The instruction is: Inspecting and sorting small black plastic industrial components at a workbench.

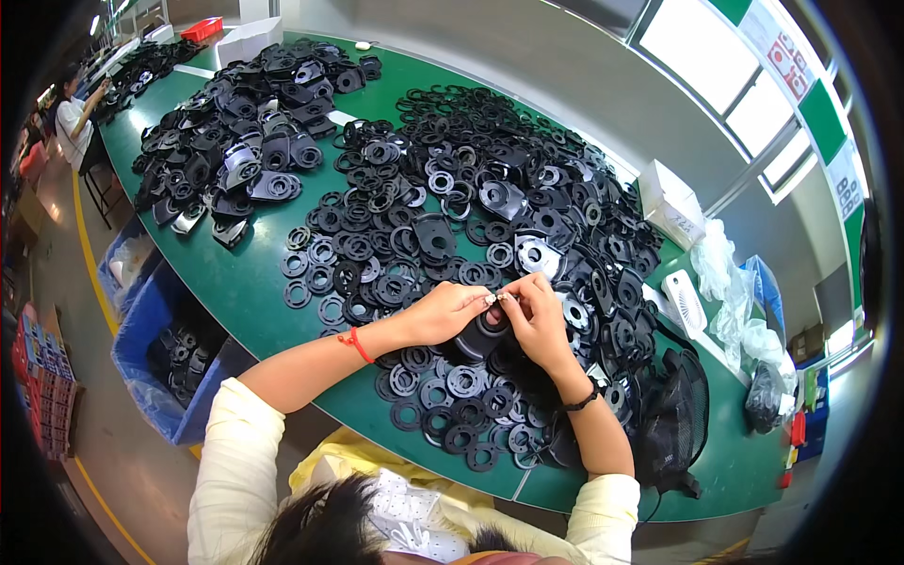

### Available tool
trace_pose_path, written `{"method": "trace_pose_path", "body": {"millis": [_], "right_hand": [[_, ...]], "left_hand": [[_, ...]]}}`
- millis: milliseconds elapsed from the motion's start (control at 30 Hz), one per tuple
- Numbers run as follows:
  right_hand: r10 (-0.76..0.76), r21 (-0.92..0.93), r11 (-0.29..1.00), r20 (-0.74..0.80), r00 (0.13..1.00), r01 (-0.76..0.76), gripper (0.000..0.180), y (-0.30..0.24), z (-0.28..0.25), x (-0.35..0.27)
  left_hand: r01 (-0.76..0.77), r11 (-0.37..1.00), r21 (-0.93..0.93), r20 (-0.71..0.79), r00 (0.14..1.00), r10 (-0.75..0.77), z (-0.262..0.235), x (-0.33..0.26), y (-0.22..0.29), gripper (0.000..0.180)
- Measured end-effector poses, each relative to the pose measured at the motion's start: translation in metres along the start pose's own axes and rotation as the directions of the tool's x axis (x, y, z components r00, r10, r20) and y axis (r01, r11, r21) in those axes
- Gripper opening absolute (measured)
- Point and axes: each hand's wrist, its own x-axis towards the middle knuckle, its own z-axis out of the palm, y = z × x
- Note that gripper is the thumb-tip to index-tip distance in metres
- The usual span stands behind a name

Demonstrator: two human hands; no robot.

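Both hands meet over the near middle of the green table (273,311). Between them is a black plastic housing (478,341) with a rounded opening. My left hand (450,313), below a red cord bracelet, is closed on its left side, thumb and fingertips pinched at the top edge. My right hand (537,318), with a black band at the wrist, pinches the same edge from the right. The fingertips almost touch; any small piece between them is too small to make out. Loose black rings (463,381) lie just below the hands, and a silver-faced housing (539,256) lies beyond them.
A large heap of black housings (282,113) covers the far left. Blue bins (174,377) stand beside the table's left edge. At right are a white box (670,202), a white handheld fan (685,303), clear plastic bags (730,292) and a black mesh bag (676,414). Another person (71,122) sits far left.
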Motion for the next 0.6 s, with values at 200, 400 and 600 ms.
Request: {"method": "trace_pose_path", "body": {"millis": [200, 400, 600], "right_hand": [[0.001, -0.038, 0.999, 0.026, 1.000, 0.000, 0.008, 0.003, -0.001, 0.001], [0.325, 0.573, 0.746, 0.131, 0.936, -0.339, 0.011, 0.006, -0.003, -0.003], [0.146, 0.685, 0.694, 0.165, 0.975, -0.220, 0.009, 0.004, 0.004, -0.004]], "left_hand": [[0.013, 1.000, -0.002, 0.034, 0.999, -0.013, -0.001, 0.005, -0.012, 0.025], [0.070, 0.854, -0.515, -0.073, 0.989, -0.125, -0.010, 0.006, 0.000, 0.029], [0.044, 0.829, -0.558, -0.134, 0.981, -0.142, -0.014, 0.007, 0.001, 0.032]]}}
